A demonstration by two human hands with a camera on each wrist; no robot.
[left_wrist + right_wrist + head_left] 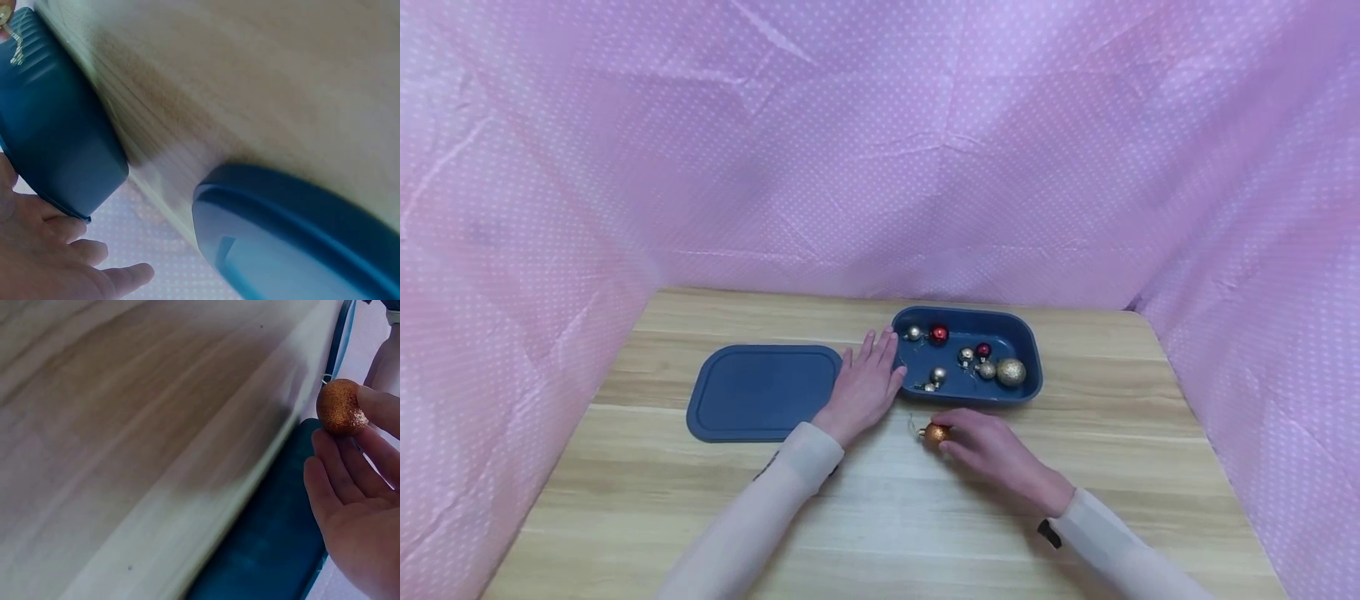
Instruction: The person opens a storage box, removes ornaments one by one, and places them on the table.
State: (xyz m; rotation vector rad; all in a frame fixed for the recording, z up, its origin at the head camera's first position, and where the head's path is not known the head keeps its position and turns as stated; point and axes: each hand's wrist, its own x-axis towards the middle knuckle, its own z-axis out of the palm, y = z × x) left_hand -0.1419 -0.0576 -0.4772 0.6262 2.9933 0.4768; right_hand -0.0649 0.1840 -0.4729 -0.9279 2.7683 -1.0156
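Note:
In front of the blue box (955, 398), my right hand (988, 450) pinches a glittery copper-orange Christmas bauble (936, 436) between thumb and fingers. A hanging loop sticks out at the bauble's left. The right wrist view shows the same bauble (339, 407) at the fingertips. My left hand (863, 387) lies against the box's left rim with its fingers extended. Inside the box are several baubles: a red one (938, 334), a dark red one (983, 350), a large glittery gold one (1011, 372) and smaller gold ones, one of them (938, 375) near the front left.
A flat blue lid (763, 392) lies on the wooden table (865, 533) left of the box, partly behind my left hand. Pink dotted cloth (895, 167) hangs behind the table and along both sides.

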